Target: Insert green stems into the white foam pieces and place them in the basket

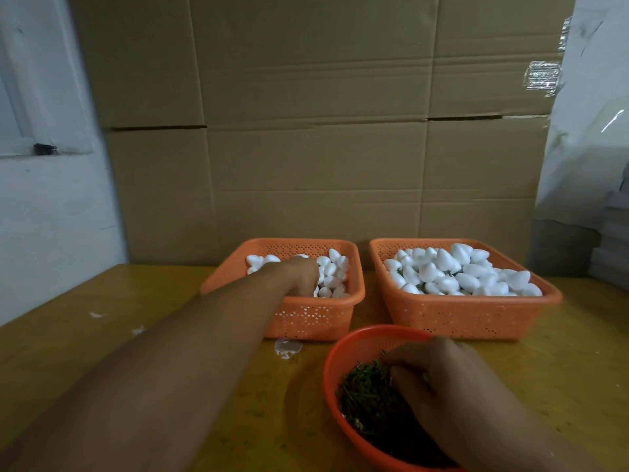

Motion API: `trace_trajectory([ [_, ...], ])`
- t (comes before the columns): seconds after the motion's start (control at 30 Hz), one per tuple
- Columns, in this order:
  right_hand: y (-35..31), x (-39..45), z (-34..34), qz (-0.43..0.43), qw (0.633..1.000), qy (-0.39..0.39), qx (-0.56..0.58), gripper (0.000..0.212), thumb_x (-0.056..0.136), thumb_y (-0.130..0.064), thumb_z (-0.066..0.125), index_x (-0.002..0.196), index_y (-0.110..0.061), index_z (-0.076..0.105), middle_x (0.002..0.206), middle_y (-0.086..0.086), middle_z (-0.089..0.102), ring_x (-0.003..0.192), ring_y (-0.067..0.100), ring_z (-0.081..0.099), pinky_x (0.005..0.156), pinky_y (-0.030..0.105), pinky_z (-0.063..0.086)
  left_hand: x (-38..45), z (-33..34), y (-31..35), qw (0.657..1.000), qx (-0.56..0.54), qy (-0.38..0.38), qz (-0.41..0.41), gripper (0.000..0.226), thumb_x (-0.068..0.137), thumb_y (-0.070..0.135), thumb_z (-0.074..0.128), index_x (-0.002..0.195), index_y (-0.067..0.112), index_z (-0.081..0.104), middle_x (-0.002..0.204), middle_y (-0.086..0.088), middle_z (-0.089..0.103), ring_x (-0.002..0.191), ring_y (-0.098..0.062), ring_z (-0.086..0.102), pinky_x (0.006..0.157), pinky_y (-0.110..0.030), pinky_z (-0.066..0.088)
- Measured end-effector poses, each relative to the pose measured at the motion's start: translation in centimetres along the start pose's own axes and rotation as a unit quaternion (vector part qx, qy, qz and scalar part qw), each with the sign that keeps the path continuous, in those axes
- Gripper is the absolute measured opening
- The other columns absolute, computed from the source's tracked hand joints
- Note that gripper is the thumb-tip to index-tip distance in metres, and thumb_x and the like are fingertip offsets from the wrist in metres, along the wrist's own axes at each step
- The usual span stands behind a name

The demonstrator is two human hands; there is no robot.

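Two orange rectangular baskets stand side by side on the yellow table. My left hand (pixel 299 274) reaches down into the left basket (pixel 306 318) among white foam pieces (pixel 332 272); its fingers are hidden below the rim. The right basket (pixel 459 318) is heaped with white foam pieces (pixel 456 270), some showing green between them. In front sits a round orange bowl (pixel 332 379) full of short green stems (pixel 367 396). My right hand (pixel 442 379) lies in the bowl with its fingers curled into the stems; whether it holds one is unclear.
Stacked cardboard boxes (pixel 323 131) form a wall right behind the baskets. A white smear (pixel 287 347) marks the table in front of the left basket. Grey stacked items (pixel 612 240) stand at the far right. A white wall (pixel 51 216) is on the left.
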State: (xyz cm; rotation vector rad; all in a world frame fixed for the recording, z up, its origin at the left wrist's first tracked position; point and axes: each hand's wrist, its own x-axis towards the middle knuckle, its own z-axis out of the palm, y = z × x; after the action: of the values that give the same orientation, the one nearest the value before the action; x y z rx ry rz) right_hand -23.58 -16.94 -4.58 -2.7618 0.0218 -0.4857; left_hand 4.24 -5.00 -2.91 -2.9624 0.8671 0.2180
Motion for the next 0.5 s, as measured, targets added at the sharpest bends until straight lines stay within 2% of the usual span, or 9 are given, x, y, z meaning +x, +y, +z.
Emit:
trace_trajectory([
  [0.07,0.1,0.0,-0.1,0.000,1.000,0.004,0.000,0.021,0.089,-0.030,0.057,0.103,-0.040,0.068,0.089,-0.020,0.070,0.087,0.002,0.064,0.078,0.030,0.052,-0.1,-0.4,-0.1,0.999,-0.046,0.025,0.009,0.013,0.076,0.030,0.070,0.078,0.034,0.058,0.089,0.007,0.066,0.086,-0.017,0.066,0.085,-0.046,0.057],
  [0.17,0.2,-0.1,-0.2,-0.002,1.000,0.002,-0.006,0.020,0.090,-0.031,0.055,0.104,-0.037,0.068,0.087,-0.018,0.071,0.084,0.004,0.064,0.076,0.030,0.053,-0.2,-0.9,-0.5,0.987,-0.146,0.060,0.027,0.015,0.073,0.025,0.073,0.085,0.031,0.067,0.084,0.003,0.072,0.076,-0.016,0.071,0.072,-0.039,0.062],
  [0.3,0.1,0.0,-0.1,0.000,1.000,0.002,-0.011,0.017,0.091,-0.030,0.056,0.102,-0.034,0.068,0.089,-0.017,0.070,0.087,0.004,0.063,0.077,0.032,0.053,-1.7,-1.3,-0.7,0.960,-0.233,0.136,0.074,0.019,0.073,0.022,0.074,0.083,0.034,0.063,0.089,0.010,0.069,0.082,-0.011,0.067,0.070,-0.033,0.058],
  [0.4,-0.1,-0.2,0.0,0.010,1.000,0.010,-0.003,0.030,0.091,-0.030,0.059,0.118,-0.042,0.066,0.106,-0.022,0.070,0.100,0.003,0.064,0.087,0.028,0.053,-3.5,-1.2,-0.4,0.938,-0.267,0.194,0.103,0.023,0.074,0.014,0.077,0.088,0.027,0.063,0.086,0.012,0.066,0.080,-0.010,0.065,0.067,-0.028,0.052],
  [0.5,0.1,-0.2,0.1,0.014,1.000,0.012,0.000,0.039,0.090,-0.030,0.062,0.127,-0.044,0.062,0.113,-0.021,0.068,0.104,0.001,0.062,0.092,0.027,0.052,-5.6,-1.0,0.0,0.911,-0.314,0.232,0.137,0.024,0.076,0.008,0.077,0.092,0.020,0.063,0.088,0.007,0.069,0.080,-0.013,0.068,0.071,-0.034,0.058],
])
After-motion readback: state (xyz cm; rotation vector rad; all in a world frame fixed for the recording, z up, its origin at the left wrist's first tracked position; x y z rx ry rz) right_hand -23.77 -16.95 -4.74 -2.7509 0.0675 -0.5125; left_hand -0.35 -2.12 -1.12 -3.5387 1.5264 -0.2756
